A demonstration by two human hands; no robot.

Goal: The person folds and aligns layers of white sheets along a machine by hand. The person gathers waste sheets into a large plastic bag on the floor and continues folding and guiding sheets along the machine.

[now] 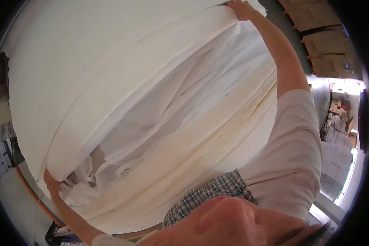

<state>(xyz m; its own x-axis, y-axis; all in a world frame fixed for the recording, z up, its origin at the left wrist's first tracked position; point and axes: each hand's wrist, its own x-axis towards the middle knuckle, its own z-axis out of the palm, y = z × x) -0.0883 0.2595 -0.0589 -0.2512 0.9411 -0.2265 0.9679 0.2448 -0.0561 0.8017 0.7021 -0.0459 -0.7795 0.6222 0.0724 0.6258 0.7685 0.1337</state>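
Note:
A very large off-white sheet (110,65), paper or cloth, I cannot tell which, spreads across the middle of the head view. Its near edge is rolled or folded over into a long, thick band. My left hand (52,183) is closed around one end of this band at the lower left. At the top right, my right hand (242,10) grips the band's other end, the arm stretched out. Below the band lies thin, crumpled white sheeting (168,102). Closer to my body is a stack of cream sheets (229,119) with layered edges. Both hands' fingertips are partly hidden.
Cardboard boxes (328,45) are stacked at the upper right. Bundles of printed white material (336,164) stand at the right, beside a bright opening. More printed packs (2,151) are at the left, near an orange strip (39,201). A checked garment (211,186) covers my front.

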